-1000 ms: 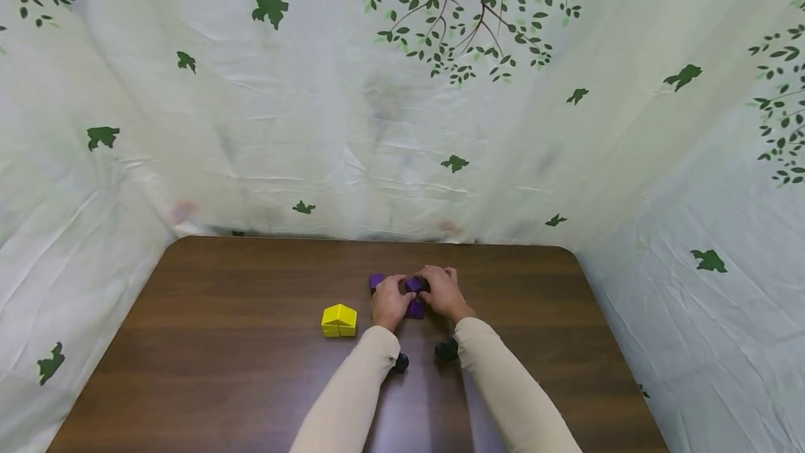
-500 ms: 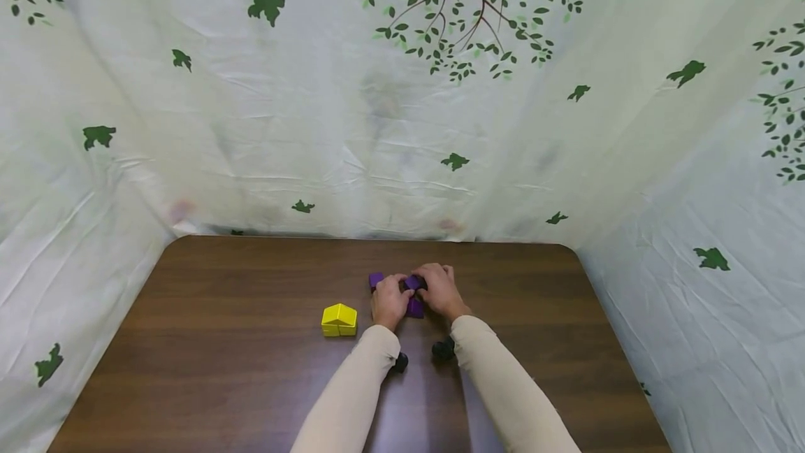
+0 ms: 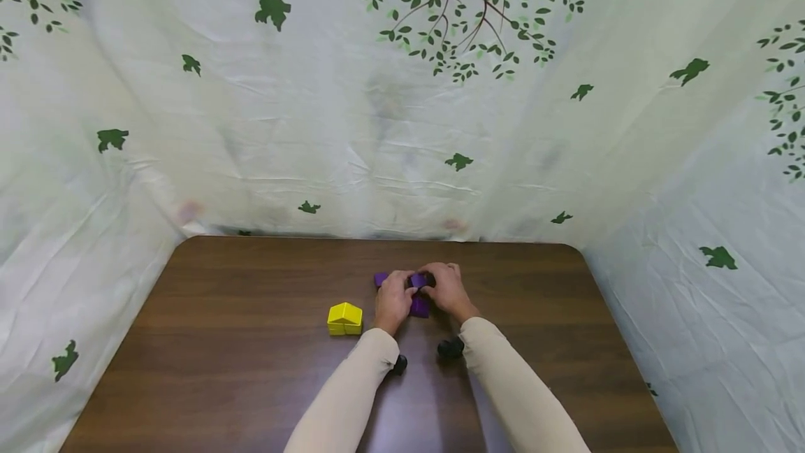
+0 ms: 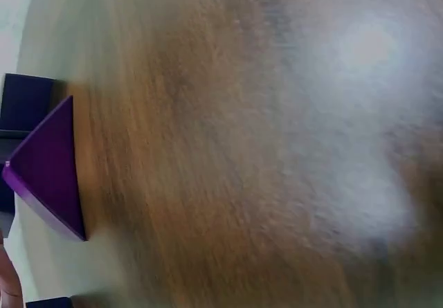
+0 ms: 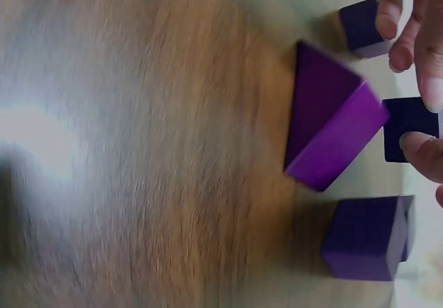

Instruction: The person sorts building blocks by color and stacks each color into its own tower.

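Observation:
In the head view, both hands meet over a purple cube (image 3: 418, 280) at the far middle of the table. The left hand (image 3: 394, 299) touches its left side with thumb and fingers. From the right, the right hand (image 3: 449, 291) pinches the same cube. Just nearer stands a purple triangular block (image 3: 419, 308), its slanted face clear in the right wrist view. A second purple cube (image 3: 380, 279) shows partly behind the left hand. Another purple block (image 5: 363, 239) stands on the right in the right wrist view; the right hand mostly covers it from above.
A small yellow block group (image 3: 344, 319) with a peaked top stands left of the hands. The brown wooden table (image 3: 220, 341) is bordered by a white leaf-printed cloth (image 3: 402, 124) behind and at both sides. Black wrist gear (image 3: 449, 349) hangs beneath the sleeves.
The head view shifts slightly. Both hands stay at the purple cube with only small finger movement; the yellow blocks and the triangular block keep their places.

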A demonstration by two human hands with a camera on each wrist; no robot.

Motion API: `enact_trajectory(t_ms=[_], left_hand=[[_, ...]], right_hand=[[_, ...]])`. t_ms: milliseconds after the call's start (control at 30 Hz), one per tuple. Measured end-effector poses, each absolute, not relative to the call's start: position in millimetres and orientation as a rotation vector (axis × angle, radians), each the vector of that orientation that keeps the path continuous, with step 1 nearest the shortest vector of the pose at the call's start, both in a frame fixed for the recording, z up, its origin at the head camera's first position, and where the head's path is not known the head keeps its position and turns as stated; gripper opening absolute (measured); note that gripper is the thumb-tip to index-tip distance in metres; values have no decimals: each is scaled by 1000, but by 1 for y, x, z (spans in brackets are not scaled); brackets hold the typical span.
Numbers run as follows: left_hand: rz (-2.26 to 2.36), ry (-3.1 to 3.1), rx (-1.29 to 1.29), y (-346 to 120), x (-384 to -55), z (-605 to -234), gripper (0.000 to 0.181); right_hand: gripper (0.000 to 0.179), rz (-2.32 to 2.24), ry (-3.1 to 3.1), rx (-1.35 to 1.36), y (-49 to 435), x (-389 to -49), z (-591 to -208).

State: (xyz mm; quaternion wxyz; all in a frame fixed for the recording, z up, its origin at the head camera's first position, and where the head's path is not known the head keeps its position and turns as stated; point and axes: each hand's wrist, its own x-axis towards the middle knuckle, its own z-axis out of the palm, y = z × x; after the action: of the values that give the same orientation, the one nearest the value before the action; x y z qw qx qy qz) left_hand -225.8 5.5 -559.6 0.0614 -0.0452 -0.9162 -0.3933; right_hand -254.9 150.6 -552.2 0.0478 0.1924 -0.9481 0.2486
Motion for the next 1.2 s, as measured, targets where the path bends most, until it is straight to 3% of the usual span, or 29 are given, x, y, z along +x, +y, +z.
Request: enact_trajectory(t_ms=[300,800,1200], left_hand=[[-1266,-2547,-339,-4,-200,-557,30],[-1454,-2470,-358,-23,-139,-570,34],[-1592,-2543,-301,-47,-119,-583,38]], right_hand=[[32,979,-2736,602,151,-225,-544],[36,1385,-2476,474,136,-152,-565],[35,1497,-2488,370,113,-129,-585]])
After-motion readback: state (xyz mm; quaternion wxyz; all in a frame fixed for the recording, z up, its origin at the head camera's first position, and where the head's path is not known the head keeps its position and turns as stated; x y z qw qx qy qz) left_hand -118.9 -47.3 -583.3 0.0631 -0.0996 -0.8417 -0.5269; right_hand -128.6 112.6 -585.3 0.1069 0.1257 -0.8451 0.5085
